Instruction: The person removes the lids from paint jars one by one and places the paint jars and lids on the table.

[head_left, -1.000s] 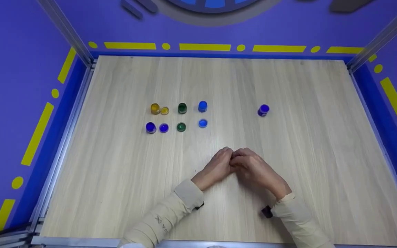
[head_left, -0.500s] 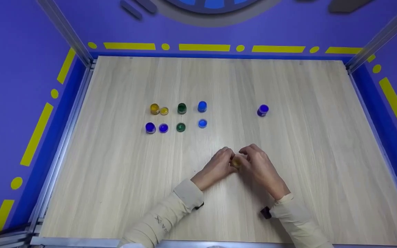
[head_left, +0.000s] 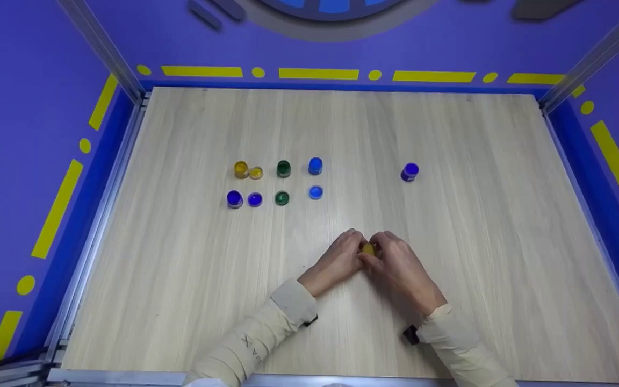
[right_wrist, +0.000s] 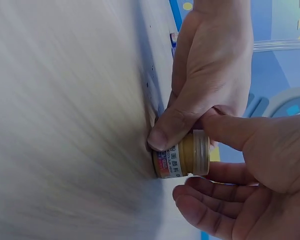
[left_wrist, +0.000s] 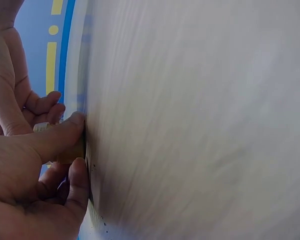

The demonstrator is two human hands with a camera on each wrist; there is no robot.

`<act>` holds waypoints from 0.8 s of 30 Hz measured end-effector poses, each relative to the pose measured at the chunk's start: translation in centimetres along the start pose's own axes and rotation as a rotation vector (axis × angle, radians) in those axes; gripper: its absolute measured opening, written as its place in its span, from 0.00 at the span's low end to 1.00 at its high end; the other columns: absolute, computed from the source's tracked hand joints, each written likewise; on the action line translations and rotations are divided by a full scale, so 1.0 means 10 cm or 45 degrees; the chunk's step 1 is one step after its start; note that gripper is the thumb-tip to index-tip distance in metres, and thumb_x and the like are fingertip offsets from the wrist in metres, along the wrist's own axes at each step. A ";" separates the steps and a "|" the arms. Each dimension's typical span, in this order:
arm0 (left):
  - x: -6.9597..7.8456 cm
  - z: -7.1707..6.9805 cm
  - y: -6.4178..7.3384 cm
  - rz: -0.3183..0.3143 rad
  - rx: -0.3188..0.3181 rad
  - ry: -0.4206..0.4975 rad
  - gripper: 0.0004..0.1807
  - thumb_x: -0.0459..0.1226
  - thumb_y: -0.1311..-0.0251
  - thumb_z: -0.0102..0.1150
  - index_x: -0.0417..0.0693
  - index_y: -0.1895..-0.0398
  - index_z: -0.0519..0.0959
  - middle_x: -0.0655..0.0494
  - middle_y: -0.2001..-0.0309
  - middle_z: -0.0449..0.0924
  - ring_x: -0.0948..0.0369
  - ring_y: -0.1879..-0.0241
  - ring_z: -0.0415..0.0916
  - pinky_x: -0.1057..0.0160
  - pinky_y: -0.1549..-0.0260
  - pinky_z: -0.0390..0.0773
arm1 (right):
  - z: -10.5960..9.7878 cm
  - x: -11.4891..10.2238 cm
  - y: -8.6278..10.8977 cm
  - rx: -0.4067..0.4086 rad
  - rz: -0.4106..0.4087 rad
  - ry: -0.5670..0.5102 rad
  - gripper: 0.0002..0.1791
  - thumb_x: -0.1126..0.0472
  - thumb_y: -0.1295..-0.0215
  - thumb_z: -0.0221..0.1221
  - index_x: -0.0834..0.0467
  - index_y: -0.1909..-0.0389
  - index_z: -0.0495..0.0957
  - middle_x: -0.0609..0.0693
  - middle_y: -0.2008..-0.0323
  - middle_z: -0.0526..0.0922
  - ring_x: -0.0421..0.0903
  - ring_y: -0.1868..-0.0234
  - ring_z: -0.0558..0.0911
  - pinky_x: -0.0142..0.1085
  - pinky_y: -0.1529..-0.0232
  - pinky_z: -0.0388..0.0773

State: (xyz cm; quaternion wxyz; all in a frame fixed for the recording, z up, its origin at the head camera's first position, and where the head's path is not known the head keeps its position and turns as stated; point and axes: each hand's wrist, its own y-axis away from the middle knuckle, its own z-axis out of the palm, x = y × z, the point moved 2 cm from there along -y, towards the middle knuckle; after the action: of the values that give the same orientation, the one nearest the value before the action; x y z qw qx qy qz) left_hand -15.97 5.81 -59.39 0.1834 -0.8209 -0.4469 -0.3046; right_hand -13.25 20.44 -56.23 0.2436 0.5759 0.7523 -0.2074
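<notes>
Violet-blue walls [head_left: 309, 51] marked with yellow dashes and dots enclose a pale wood-grained surface [head_left: 492, 215], which stretches ahead of the hands and to either side of them. Close to its near edge, the two hands meet over a small yellow jar [right_wrist: 174, 161], which stands between them with its base down at the surface and a printed label on its side. The left hand [head_left: 337, 259] pinches the jar's body, thumb across the label. The right hand [head_left: 403, 271] grips the clear lid [right_wrist: 202, 152] at the jar's top between thumb and finger, its other fingers loosely bent below; how tightly the lid sits cannot be told.

Ahead of the hands and to their left, pots and lids lie grouped. Farthest left are an amber pot [head_left: 241, 170] with a yellow lid [head_left: 256, 173] right beside it and, nearer the hands, a violet pot [head_left: 235, 199] next to a violet lid [head_left: 255, 199]. Then come a green pot [head_left: 283, 169] with a green lid [head_left: 282, 198] on its near side, and a blue pot [head_left: 315, 166] with a blue lid [head_left: 316, 192] likewise. Ahead of the right hand, well apart from that group, stands a purple pot [head_left: 410, 172]. Cream sleeves [head_left: 245, 341] cover both forearms behind the hands.
</notes>
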 end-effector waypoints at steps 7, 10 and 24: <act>0.00 0.00 0.00 0.008 0.008 -0.037 0.10 0.26 0.46 0.66 0.40 0.62 0.77 0.53 0.65 0.74 0.60 0.65 0.68 0.66 0.62 0.71 | -0.02 0.00 -0.01 -0.037 -0.137 0.044 0.11 0.62 0.37 0.72 0.64 0.60 0.83 0.52 0.63 0.80 0.45 0.64 0.79 0.43 0.61 0.79; -0.01 0.00 0.01 0.029 0.027 -0.030 0.10 0.31 0.41 0.69 0.41 0.63 0.76 0.54 0.67 0.72 0.61 0.66 0.65 0.66 0.64 0.68 | -0.04 0.01 -0.01 -0.059 -0.219 0.066 0.12 0.66 0.39 0.72 0.65 0.57 0.83 0.53 0.60 0.82 0.47 0.62 0.81 0.44 0.59 0.80; -0.01 0.01 0.02 0.006 0.024 0.025 0.15 0.39 0.39 0.73 0.42 0.64 0.76 0.54 0.67 0.73 0.62 0.67 0.67 0.66 0.64 0.71 | -0.11 0.03 -0.03 -0.139 -0.529 0.104 0.14 0.74 0.41 0.70 0.60 0.55 0.86 0.50 0.55 0.85 0.47 0.52 0.83 0.43 0.49 0.80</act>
State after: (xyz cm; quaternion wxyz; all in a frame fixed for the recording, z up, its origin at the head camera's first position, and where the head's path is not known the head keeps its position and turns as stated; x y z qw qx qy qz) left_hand -15.78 5.73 -59.53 0.1962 -0.8172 -0.4460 -0.3080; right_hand -13.79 21.28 -55.54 0.1959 0.4025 0.8742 -0.1883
